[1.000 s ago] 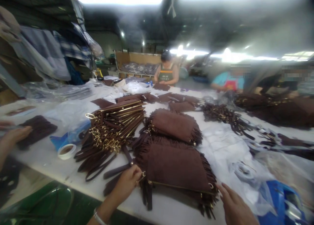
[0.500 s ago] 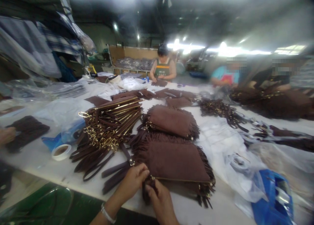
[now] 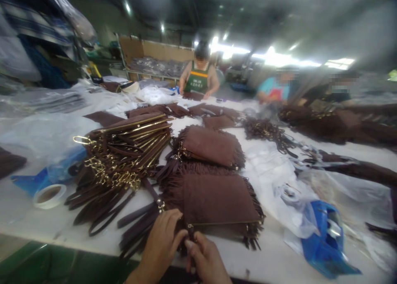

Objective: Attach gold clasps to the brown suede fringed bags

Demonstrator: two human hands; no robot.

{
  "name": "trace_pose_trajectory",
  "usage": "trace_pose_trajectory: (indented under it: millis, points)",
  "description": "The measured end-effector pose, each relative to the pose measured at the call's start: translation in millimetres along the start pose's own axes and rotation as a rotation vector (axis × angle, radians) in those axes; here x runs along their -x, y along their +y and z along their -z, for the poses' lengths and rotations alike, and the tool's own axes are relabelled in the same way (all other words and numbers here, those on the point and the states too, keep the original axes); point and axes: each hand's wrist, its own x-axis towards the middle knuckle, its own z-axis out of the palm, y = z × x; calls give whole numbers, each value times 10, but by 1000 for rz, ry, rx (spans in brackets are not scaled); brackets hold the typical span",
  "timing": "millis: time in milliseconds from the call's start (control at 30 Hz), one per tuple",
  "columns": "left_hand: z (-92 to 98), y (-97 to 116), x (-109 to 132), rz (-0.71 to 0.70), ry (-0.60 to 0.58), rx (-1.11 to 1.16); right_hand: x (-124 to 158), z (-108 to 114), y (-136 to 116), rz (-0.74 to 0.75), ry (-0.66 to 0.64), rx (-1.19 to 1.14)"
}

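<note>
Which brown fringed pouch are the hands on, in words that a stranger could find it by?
On the long white table, look at the middle of the near edge, where the left hand and right hand meet. The brown fringed pouch lies flat just beyond them. It is the nearest one, gold zip along its near edge, unlike the second pouch farther back.

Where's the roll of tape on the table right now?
In the head view, the tape roll lies at the table's left front, just left of the pile of brown straps and beside the blue plastic.
</note>
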Motion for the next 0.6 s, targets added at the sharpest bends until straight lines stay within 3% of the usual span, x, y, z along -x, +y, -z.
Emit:
trace_pose_trajectory:
  millis: [167,333,467,600]
  points:
    - [-98,-118,-37,-17,59,-74,24,82,-104,54,84,348]
    - [48,-153,-238,36,-121,9,104,431,-149,361,381,800]
    - [162,-83,-354,121,-188,201,81,722,-164,283,585,850]
    - [171,42,-331,387,-241,434,-115,862,-281,223,623,903]
